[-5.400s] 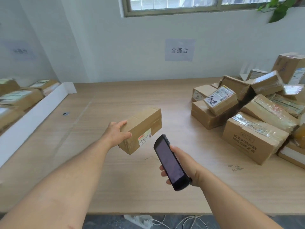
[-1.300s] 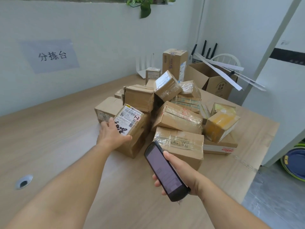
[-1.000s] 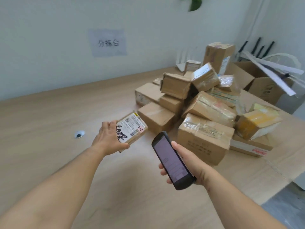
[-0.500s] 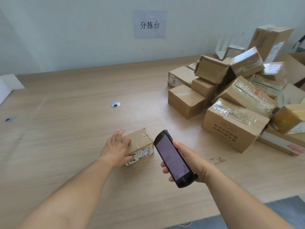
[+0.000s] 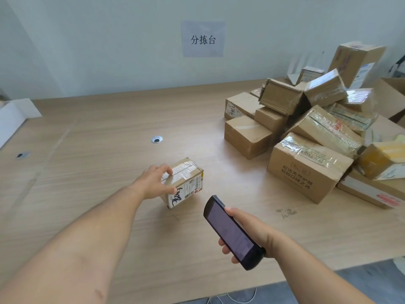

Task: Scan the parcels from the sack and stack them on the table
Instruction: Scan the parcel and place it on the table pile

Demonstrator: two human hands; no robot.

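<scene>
Now my left hand grips small taped brown cardboard parcel, tilted on wooden table; my right hand clasps black handheld scanner near parcel. Scan pending; jumbled pile of cardboard parcels right of parcel unstacked.

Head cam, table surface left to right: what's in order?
White box edge → dark cable hole → silver cable hole → small parcel under the left hand → scanner in the right hand → parcel pile.

Both forearms were bare to the frame's edge, without sleeves; the left hand and right hand wore no gloves.
</scene>
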